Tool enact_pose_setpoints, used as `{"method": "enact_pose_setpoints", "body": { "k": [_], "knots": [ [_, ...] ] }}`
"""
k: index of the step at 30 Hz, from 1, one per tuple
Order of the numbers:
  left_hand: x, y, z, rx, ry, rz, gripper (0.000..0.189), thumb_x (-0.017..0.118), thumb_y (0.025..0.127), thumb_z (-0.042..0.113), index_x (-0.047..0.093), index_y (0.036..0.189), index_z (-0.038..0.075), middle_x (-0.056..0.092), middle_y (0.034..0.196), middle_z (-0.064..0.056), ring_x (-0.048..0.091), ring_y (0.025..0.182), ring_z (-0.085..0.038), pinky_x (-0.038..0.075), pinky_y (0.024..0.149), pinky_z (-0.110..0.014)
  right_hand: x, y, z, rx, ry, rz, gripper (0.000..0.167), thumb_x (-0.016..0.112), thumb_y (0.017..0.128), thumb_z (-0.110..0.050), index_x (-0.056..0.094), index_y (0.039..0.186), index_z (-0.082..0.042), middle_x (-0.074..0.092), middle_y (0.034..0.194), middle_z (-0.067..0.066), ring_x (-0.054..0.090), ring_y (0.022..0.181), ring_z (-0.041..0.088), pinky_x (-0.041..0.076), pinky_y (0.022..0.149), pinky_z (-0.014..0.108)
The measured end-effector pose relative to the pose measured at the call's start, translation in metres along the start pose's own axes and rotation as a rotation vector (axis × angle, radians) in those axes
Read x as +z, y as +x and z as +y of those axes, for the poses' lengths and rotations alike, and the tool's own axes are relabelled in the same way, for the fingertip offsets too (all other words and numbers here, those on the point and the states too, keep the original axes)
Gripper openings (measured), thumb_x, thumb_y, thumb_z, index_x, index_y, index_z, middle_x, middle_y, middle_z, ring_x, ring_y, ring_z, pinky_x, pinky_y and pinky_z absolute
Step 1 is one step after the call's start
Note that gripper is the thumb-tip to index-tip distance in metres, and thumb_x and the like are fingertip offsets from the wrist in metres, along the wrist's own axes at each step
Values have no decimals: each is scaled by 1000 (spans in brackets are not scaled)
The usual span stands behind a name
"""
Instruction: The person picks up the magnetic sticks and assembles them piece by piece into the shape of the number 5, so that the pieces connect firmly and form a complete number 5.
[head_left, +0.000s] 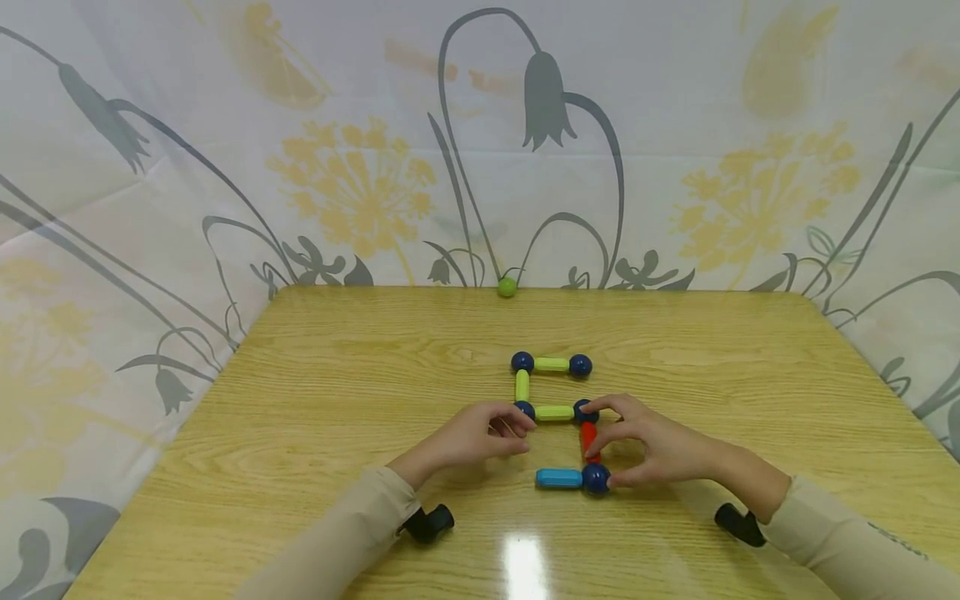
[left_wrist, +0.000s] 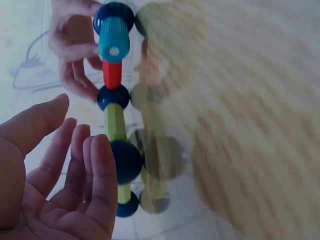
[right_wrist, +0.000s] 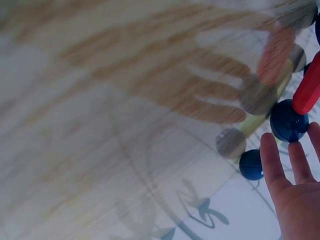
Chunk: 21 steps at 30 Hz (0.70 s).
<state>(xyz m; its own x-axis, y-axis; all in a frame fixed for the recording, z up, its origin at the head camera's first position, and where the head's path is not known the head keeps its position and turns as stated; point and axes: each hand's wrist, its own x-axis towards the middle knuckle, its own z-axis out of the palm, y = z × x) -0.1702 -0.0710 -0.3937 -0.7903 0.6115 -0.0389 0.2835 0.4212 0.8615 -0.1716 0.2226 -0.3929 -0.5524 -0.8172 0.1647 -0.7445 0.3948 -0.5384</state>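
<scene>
A figure of magnetic rods and balls lies on the wooden table [head_left: 337,400]. Dark blue balls join several yellow-green rods [head_left: 554,413], a red rod [head_left: 588,435] and a light blue rod [head_left: 558,478], whose left end is free. My right hand [head_left: 667,442] holds the red section from its right side: thumb at the lower ball [head_left: 596,479], bent index finger on the upper ball [head_left: 581,414], another finger by the red rod. Beside the left middle ball [head_left: 522,409] hovers my left hand [head_left: 476,433], loosely curled; its palm [left_wrist: 75,200] holds nothing.
A small green ball [head_left: 507,287] sits at the table's back edge, before a cloth printed with flowers [head_left: 360,187]. Black wrist-camera mounts [head_left: 429,524] hang beneath both sleeves. The glossy tabletop mirrors the rods and balls in both wrist views.
</scene>
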Motion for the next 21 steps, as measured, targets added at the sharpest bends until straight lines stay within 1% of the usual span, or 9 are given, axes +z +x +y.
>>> {"method": "enact_pose_setpoints", "body": {
  "k": [3, 7, 13, 21],
  "knots": [
    [-7, 2, -5, 22, -2, 26, 22, 67, 87, 16, 66, 108, 7, 60, 89, 2, 56, 81, -13, 48, 69, -26, 0, -1, 1, 0, 4, 1, 21, 74, 81, -32, 66, 100, -33, 39, 135, 9, 33, 122, 35, 36, 87, 60],
    [-18, 4, -10, 5, 3, 81, 21, 68, 87, 18, 67, 106, 10, 60, 89, 3, 56, 80, -13, 48, 69, -26, 0, -1, 2, -1, 14, 0, 21, 74, 81, -32, 66, 100, -33, 38, 136, 9, 32, 122, 35, 35, 87, 61],
    [-32, 11, -19, 1, 16, 160, 22, 67, 88, 17, 66, 107, 6, 60, 89, 1, 56, 81, -15, 48, 70, -28, 1, -2, 2, 12, 32, -1, 21, 74, 81, -31, 66, 100, -33, 37, 137, 9, 30, 123, 36, 35, 87, 62],
    [-46, 25, -26, -18, 31, 233, 24, 66, 88, 15, 64, 109, 2, 61, 92, -1, 57, 84, -15, 48, 75, -29, 1, -2, 2, 14, 28, 2, 22, 75, 80, -31, 66, 100, -34, 37, 137, 9, 30, 123, 36, 35, 88, 61]
  ]
}}
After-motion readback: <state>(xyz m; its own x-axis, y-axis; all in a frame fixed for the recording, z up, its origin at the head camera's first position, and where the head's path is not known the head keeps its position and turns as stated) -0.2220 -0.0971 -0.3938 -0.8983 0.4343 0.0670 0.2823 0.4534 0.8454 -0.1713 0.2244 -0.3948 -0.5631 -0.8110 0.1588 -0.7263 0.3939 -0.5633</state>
